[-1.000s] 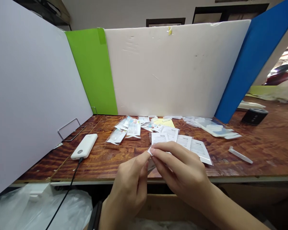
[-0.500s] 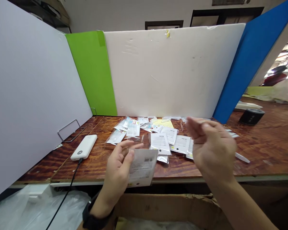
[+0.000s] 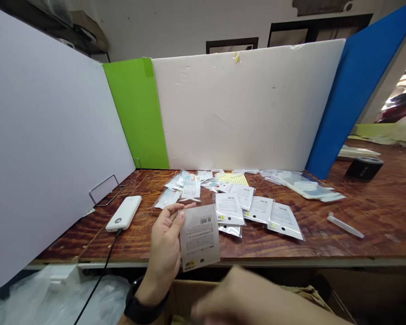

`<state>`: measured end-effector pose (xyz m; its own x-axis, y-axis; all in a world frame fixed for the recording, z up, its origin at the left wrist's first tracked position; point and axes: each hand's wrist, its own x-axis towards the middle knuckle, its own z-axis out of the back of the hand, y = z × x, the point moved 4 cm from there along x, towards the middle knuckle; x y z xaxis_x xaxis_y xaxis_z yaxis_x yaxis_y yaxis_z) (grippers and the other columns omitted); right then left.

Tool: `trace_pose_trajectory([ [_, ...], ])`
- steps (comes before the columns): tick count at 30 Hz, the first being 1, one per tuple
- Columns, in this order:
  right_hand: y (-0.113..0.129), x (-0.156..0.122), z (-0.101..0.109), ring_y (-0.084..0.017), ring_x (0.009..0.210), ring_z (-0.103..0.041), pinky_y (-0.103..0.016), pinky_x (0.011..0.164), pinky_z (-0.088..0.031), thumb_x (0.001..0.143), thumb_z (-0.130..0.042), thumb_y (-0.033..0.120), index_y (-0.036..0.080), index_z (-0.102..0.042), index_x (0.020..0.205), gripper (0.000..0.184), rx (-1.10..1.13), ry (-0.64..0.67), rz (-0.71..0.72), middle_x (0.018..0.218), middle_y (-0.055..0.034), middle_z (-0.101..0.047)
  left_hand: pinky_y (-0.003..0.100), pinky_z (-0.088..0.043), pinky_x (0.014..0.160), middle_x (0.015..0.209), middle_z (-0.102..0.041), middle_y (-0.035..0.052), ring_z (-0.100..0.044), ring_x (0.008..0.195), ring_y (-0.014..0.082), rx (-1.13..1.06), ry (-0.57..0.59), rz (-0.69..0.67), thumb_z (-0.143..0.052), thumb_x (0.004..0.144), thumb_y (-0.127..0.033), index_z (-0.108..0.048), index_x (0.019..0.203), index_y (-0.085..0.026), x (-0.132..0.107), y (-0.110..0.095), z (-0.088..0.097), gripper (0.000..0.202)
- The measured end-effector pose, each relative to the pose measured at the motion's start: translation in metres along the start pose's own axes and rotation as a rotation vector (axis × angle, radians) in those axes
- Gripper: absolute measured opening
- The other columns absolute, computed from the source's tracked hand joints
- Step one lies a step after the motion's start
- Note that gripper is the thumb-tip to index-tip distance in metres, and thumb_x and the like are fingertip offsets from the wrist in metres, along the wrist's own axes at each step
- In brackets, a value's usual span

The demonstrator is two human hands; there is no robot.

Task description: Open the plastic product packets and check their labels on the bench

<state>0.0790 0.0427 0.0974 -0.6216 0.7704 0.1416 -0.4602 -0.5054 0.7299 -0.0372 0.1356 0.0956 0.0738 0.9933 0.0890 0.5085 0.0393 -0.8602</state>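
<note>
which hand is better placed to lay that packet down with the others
Left hand, likely: it holds the barcoded packet near the other packets, while the right hand is blurred over the cardboard box.

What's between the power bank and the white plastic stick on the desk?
In the head view, between the power bank and stick: the left hand holding a barcoded packet, then printed packets lying on the desk.

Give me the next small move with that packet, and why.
Probably set the barcoded packet in the left hand down with the similar printed packets on the wooden table, since it looks like them and they lie grouped together.
</note>
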Motion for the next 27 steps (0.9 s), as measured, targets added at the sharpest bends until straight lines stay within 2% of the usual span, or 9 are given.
trace_pose_trajectory([
  [2,-0.013,0.002,0.027,-0.017,0.077,-0.062,-0.032,0.069,-0.052,0.1,-0.03,0.038,0.015,-0.063,0.1,0.041,0.048,-0.343,-0.138,0.089,-0.0078,-0.066,0.032,-0.055,0.07,0.092,-0.074,0.0071,-0.069,0.084,0.0226,-0.017,-0.003,0.019,-0.077,0.067,-0.029,-0.055,0.085,-0.018,-0.002,-0.002,-0.001,0.03],
  [4,-0.027,-0.001,0.051,-0.02,0.09,-0.062,-0.035,0.077,-0.051,0.093,-0.046,0.044,0.017,-0.06,0.111,0.035,0.232,-0.696,-0.242,0.102,-0.0108,-0.066,0.031,-0.055,0.068,0.093,-0.074,0.0073,-0.069,0.082,0.022,-0.019,0.016,0.054,-0.077,0.068,-0.027,-0.055,0.086,-0.018,-0.006,-0.004,-0.003,0.029],
  [5,-0.034,0.0,0.056,-0.022,0.096,-0.061,-0.036,0.081,-0.051,0.086,-0.058,0.045,0.019,-0.058,0.118,0.041,0.374,-0.772,-0.26,0.109,-0.0114,-0.065,0.03,-0.055,0.068,0.093,-0.074,0.0075,-0.069,0.081,0.0217,-0.021,0.037,0.08,-0.076,0.069,-0.026,-0.055,0.086,-0.018,-0.007,-0.004,-0.004,0.028],
  [7,-0.041,0.007,0.057,-0.022,0.098,-0.062,-0.036,0.083,-0.051,0.077,-0.07,0.043,0.021,-0.057,0.123,0.053,0.657,-0.682,-0.225,0.112,-0.0105,-0.066,0.03,-0.055,0.068,0.094,-0.074,0.0082,-0.069,0.081,0.0209,-0.03,0.093,0.136,-0.074,0.072,-0.024,-0.055,0.087,-0.017,-0.012,-0.005,-0.006,0.024],
  [9,-0.042,0.013,0.053,-0.02,0.083,-0.065,-0.034,0.075,-0.052,0.076,-0.071,0.043,0.019,-0.068,0.11,0.042,0.842,-0.534,-0.198,0.094,-0.0083,-0.072,0.029,-0.055,0.068,0.098,-0.073,0.0094,-0.069,0.08,0.0197,-0.027,0.15,0.188,-0.071,0.076,-0.021,-0.055,0.087,-0.017,-0.017,-0.007,-0.007,0.02],
  [12,-0.037,0.014,0.047,-0.016,0.068,-0.065,-0.029,0.067,-0.051,0.075,-0.072,0.039,0.014,-0.076,0.09,0.029,0.948,-0.475,-0.205,0.074,-0.0061,-0.072,0.028,-0.054,0.064,0.106,-0.071,0.0113,-0.068,0.075,0.0175,0.003,0.188,0.251,-0.067,0.079,-0.019,-0.056,0.09,-0.016,-0.025,-0.011,-0.003,0.016],
  [15,-0.029,0.011,0.041,-0.016,0.071,-0.067,-0.029,0.068,-0.053,0.075,-0.073,0.038,0.016,-0.075,0.094,0.03,0.995,-0.403,-0.231,0.079,-0.0065,-0.073,0.028,-0.054,0.066,0.108,-0.071,0.0122,-0.067,0.076,0.0172,-0.005,0.181,0.288,-0.066,0.08,-0.017,-0.057,0.09,-0.016,-0.032,-0.017,0.004,0.014],
  [22,-0.006,-0.003,0.034,-0.018,0.081,-0.068,-0.029,0.074,-0.053,0.077,-0.071,0.035,0.022,-0.076,0.096,0.024,0.811,-0.281,-0.287,0.091,-0.0059,-0.075,0.024,-0.051,0.064,0.084,-0.074,0.0084,-0.067,0.07,0.0164,0.051,0.256,0.424,-0.07,0.077,-0.02,-0.066,0.094,-0.015,-0.064,-0.028,0.022,0.018],
  [27,0.023,-0.021,0.027,-0.02,0.08,-0.068,-0.027,0.071,-0.053,0.082,-0.062,0.023,0.03,-0.077,0.094,0.02,0.595,-0.244,-0.212,0.087,-0.0021,-0.076,0.024,-0.052,0.07,0.09,-0.076,0.007,-0.068,0.078,0.0172,0.07,0.252,0.471,-0.073,0.074,-0.023,-0.073,0.099,-0.022,-0.099,-0.038,0.036,0.025],
])
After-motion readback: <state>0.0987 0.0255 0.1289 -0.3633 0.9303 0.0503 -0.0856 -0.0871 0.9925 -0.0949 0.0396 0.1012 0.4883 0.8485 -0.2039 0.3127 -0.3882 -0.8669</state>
